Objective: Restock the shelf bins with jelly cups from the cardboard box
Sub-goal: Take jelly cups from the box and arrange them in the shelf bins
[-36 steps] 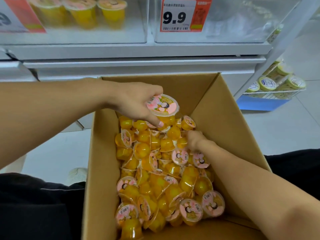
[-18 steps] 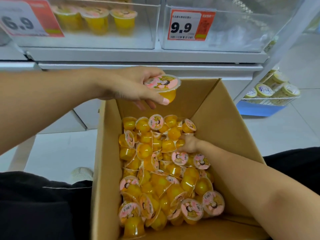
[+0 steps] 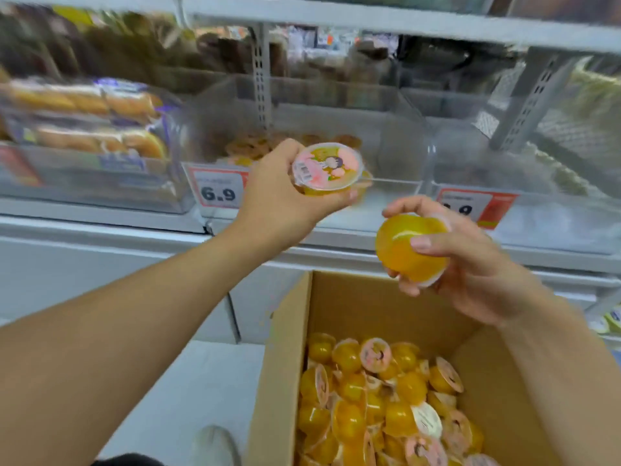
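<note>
Close to us, the cardboard box (image 3: 339, 304) is full of yellow jelly cups (image 3: 386, 398). Above its far edge our right hand (image 3: 470, 264) holds one cup (image 3: 408, 250). Farther off, our left hand (image 3: 279, 200) holds a pink-lidded cup (image 3: 327, 169) at the clear bin (image 3: 396, 136).

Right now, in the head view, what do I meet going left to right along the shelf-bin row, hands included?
Packaged buns → 6.9 price tag → left hand with lid-up jelly cup → right hand with its jelly cup → orange price tag.
</note>
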